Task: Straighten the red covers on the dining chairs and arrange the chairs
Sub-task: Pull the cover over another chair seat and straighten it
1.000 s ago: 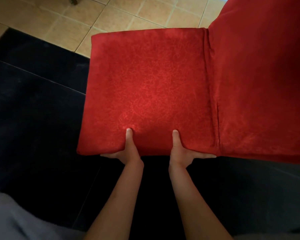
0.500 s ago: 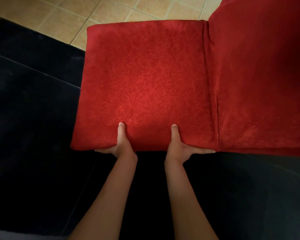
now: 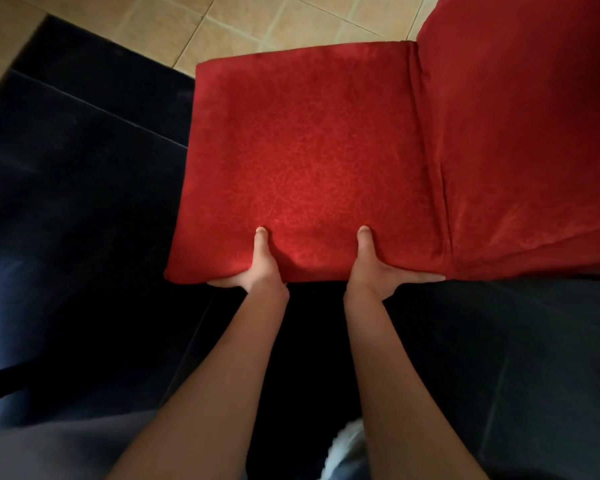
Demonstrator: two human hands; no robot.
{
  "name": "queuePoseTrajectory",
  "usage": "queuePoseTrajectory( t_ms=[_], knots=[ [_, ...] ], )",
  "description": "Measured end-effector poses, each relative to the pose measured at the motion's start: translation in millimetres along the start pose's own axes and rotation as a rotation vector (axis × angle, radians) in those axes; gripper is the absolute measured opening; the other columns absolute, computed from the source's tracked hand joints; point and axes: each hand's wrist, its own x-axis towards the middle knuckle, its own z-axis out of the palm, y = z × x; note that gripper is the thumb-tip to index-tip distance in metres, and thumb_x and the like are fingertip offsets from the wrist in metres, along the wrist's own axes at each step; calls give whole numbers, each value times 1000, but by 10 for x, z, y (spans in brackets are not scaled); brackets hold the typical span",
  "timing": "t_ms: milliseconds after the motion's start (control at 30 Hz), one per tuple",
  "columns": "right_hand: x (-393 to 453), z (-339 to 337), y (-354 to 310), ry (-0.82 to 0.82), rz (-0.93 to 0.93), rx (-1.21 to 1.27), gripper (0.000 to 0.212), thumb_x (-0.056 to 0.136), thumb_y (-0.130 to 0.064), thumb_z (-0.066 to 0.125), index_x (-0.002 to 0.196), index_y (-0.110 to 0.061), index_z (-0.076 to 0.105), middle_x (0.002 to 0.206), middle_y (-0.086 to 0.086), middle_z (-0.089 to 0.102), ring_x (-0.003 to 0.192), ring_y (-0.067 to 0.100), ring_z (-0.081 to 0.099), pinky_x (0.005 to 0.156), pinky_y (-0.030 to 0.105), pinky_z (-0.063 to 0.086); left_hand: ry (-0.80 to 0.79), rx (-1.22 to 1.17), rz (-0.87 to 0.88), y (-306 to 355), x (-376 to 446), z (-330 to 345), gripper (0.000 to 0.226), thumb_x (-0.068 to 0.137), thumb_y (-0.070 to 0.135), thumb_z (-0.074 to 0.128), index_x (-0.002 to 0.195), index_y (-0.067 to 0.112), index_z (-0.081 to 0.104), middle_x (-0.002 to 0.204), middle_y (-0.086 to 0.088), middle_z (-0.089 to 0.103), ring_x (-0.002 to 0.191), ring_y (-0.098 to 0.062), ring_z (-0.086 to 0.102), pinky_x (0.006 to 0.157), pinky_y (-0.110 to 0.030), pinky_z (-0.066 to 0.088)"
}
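At the far left lay a dark rug (image 3: 66, 209), and beyond it a strip of beige tile floor (image 3: 194, 26) ran along the top. A grey garment (image 3: 49, 448) filled the lower left corner.

The left hand (image 3: 257, 268) gripped the near edge of the chair seat (image 3: 309, 161), a little left of the middle of that edge. Its thumb (image 3: 261, 242) lay straight on top of the red cover (image 3: 326, 109), pointing away from the person. Its fingers (image 3: 222, 282) were wrapped around the edge and went under the seat, so only their sides showed; how far they curled below I could not tell.

The seat stood in the middle of the view, partly over the rug and partly over the tile. The cover on it looked flat and smooth, with a fine pattern in the cloth.

The right hand (image 3: 378, 271) gripped the same near edge, right of the middle and well apart from the left hand. Its thumb (image 3: 364, 244) also rested on top of the cover, and its fingers (image 3: 420, 278) stretched to the right along the underside of the edge, near the seam where the seat met the chair back (image 3: 527, 133).

The back, also covered in red, filled the right side, with a few soft folds near its lower edge. Something white (image 3: 347, 445) showed low between the forearms, too blurred to name.
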Motion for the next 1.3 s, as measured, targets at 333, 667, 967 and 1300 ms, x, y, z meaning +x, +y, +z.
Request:
queuePoseTrajectory(
  t_ms=[333, 667, 967, 1300],
  knots=[
    [-801, -710, -450, 25, 93, -185, 145, 62, -45, 88, 143, -37, -32, 104, 1, 44, 81, 16, 53, 80, 32, 48, 192, 56, -89, 150, -873, -753, 146, 47, 54, 90, 143, 49, -20, 138, -7, 44, 96, -26, 55, 82, -59, 54],
    [-1611, -1158, -583, 62, 153, -365, 142, 65, -46, 86, 143, -41, -32, 119, 17, 54, 76, 18, 51, 73, 33, 43, 316, 124, -159, 476, -1422, -1537, 146, 53, 50, 90, 144, 44, -24, 143, -11, 41, 112, -30, 57, 83, -57, 54],
    [-2124, -1403, -661, 91, 192, -563, 140, 63, -58, 81, 139, -43, -35, 107, 18, 57, 71, 26, 55, 79, 47, 54, 395, 85, -182, 673, -1761, -2036, 144, 56, 46, 90, 145, 41, -24, 124, -11, 54, 95, -26, 63, 78, -53, 57],
    [-2279, -1190, -1062, 5, 169, -620, 143, 59, -61, 82, 135, -46, -38, 128, 26, 46, 83, 35, 58, 82, 52, 49, 322, 142, -105, 966, -1908, -2001, 152, 53, 54, 88, 143, 36, -33, 138, -12, 50, 91, -16, 55, 85, -31, 45]
  ],
)
